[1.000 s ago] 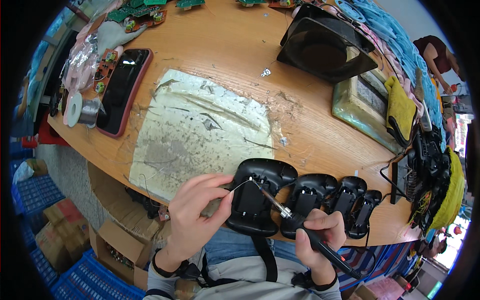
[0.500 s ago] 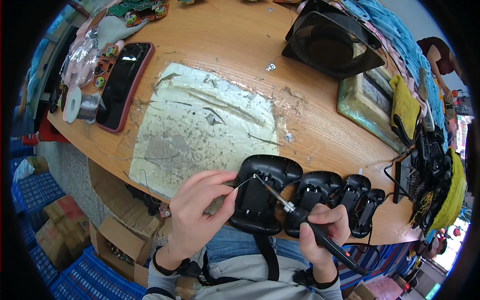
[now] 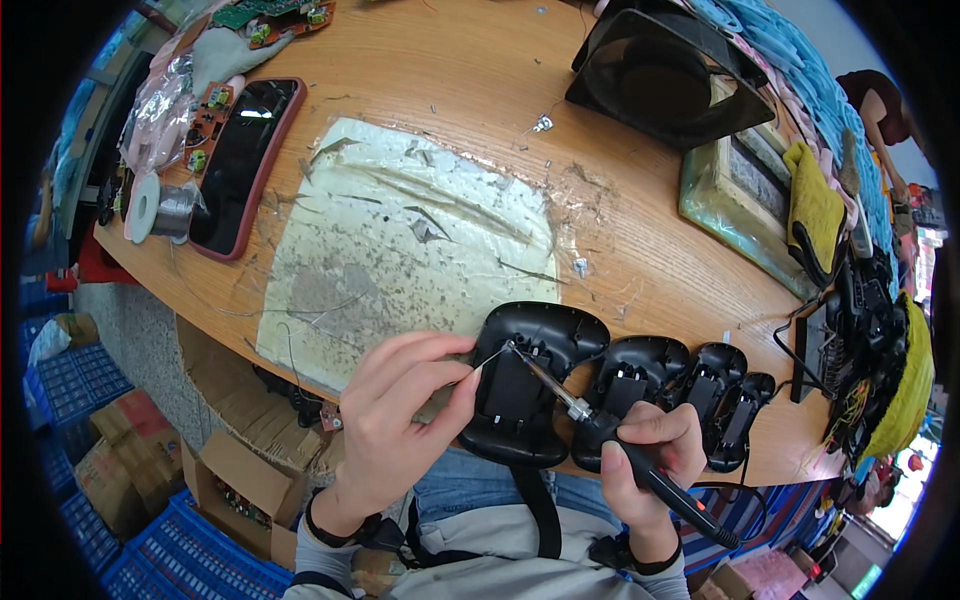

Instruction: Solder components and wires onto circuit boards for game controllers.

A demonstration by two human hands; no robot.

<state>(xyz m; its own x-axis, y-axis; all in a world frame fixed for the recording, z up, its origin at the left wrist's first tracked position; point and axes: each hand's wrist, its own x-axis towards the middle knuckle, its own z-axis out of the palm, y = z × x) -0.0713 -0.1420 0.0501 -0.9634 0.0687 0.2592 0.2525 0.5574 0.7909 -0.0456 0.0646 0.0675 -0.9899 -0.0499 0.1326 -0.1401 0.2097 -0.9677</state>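
My left hand (image 3: pixel 400 415) pinches a thin strand of solder wire (image 3: pixel 491 358) between thumb and fingers. Closed round the black handle of a soldering iron (image 3: pixel 580 410) is my right hand (image 3: pixel 657 450). The iron's tip and the wire's end meet near the upper part of a black game controller shell (image 3: pixel 500 425), which lies with its inside facing up at the table's near edge. Whether the tip touches the shell's metal contact is too small to tell. More shells of that kind, such as this neighbouring one (image 3: pixel 625 385), stand in a row to its right.
A worn pale sheet (image 3: pixel 330 250) covers part of the wooden table (image 3: pixel 450 60). At left are a phone (image 3: pixel 248 165), a solder spool (image 3: pixel 175 208) and circuit boards (image 3: pixel 207 125). At right stand a black fan (image 3: pixel 665 80), a framed pad (image 3: pixel 735 200) and a yellow glove (image 3: pixel 812 215).
The view has shifted slightly. Both hands keep their grips, and the iron's tip and the solder wire stay together over the same spot on the shell.
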